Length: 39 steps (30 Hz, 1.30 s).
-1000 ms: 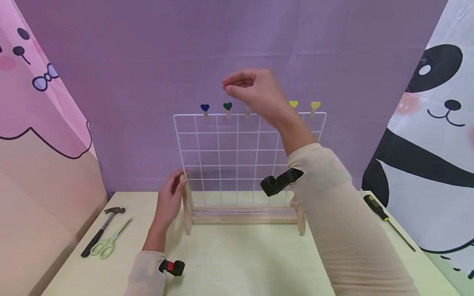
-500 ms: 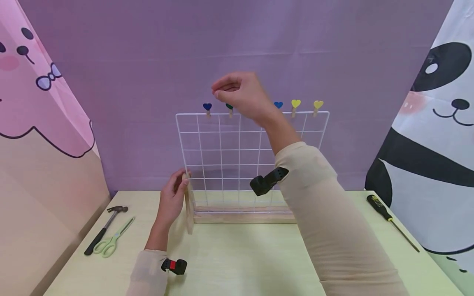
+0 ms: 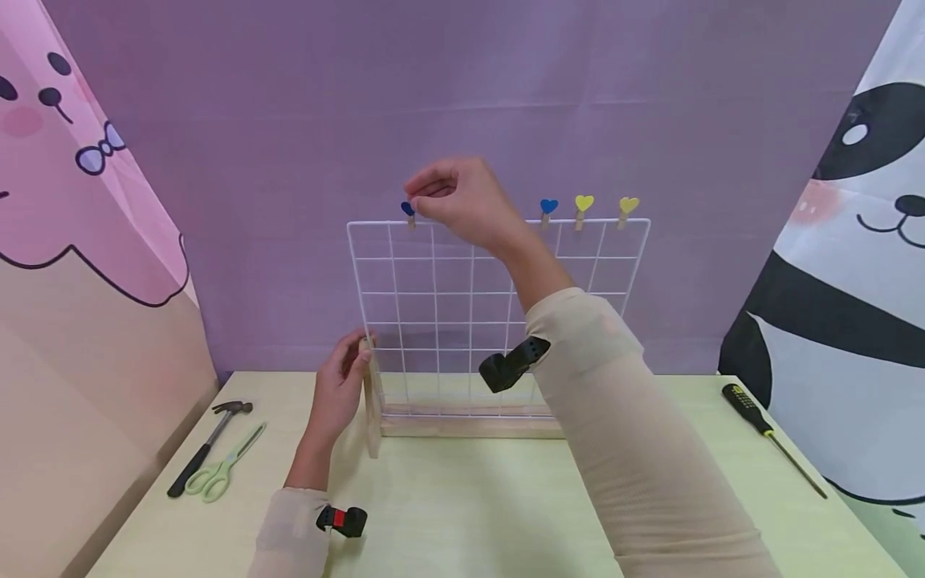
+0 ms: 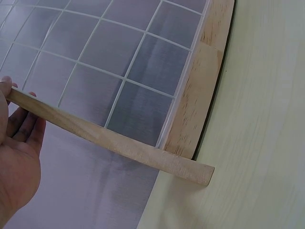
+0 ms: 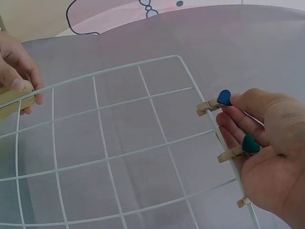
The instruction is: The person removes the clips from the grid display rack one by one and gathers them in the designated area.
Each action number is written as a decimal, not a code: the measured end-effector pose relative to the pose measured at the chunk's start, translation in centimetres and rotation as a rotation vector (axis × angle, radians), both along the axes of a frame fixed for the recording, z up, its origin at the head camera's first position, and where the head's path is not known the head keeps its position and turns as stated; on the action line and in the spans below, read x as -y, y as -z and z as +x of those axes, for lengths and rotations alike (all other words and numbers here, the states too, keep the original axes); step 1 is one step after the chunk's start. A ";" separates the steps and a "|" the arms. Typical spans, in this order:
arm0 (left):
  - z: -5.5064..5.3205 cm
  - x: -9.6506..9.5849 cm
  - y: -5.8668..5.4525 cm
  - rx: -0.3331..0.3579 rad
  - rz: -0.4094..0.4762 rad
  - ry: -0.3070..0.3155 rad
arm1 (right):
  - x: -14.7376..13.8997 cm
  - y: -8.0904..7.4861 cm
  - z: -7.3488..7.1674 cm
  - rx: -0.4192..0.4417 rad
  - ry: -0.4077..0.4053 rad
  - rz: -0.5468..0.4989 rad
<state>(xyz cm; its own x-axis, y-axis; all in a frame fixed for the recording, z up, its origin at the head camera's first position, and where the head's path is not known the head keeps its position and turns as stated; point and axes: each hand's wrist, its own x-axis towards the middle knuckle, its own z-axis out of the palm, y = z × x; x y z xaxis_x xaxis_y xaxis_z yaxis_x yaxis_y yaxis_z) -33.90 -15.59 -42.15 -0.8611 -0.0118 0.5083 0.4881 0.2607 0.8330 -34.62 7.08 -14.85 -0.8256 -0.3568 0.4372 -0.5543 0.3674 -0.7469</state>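
A white wire grid panel (image 3: 462,293) stands upright in a wooden base (image 3: 470,425). My left hand (image 3: 340,385) grips the wooden side post (image 4: 109,138), thumb on one face and fingers behind it. Small heart-topped wooden clothespins sit along the panel's top wire. At the leftmost one, the dark blue heart clothespin (image 5: 224,98), my right hand (image 3: 462,197) pinches the heart end between thumb and fingers. The green heart clothespin (image 5: 250,144) lies beside the right palm. That hand hides it in the head view.
A light blue heart clothespin (image 3: 549,207) and two yellow ones, the nearer being a yellow heart clothespin (image 3: 584,204), are clipped farther right. A hammer (image 3: 209,449) and green scissors (image 3: 224,466) lie at the table's left, a screwdriver (image 3: 769,437) at its right. A purple cloth (image 3: 289,120) hangs behind.
My right hand has moved left and slightly down along the panel's top, from above the green heart to the dark blue one. The left hand keeps its grip on the post.
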 end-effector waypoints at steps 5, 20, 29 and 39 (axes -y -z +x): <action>0.9 -0.4 -1.2 -0.003 0.010 0.013 | 0.3 0.1 0.1 -0.023 0.009 0.023; 2.2 -0.7 -2.3 -0.010 0.020 0.023 | 0.9 0.8 0.5 -0.078 0.118 0.063; 1.8 -0.8 -2.2 -0.011 0.021 0.027 | 0.8 1.4 0.5 -0.106 0.150 0.010; 1.8 -1.1 -2.4 -0.001 0.030 0.031 | 0.2 1.1 0.5 -0.158 0.141 -0.109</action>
<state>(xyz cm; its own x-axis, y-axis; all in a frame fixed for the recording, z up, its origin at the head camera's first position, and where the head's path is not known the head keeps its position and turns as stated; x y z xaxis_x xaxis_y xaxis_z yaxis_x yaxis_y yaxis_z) -32.12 -14.52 -39.80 -0.8607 -0.0002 0.5091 0.4965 0.2208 0.8395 -34.08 6.86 -15.93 -0.7820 -0.1866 0.5947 -0.6166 0.3713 -0.6942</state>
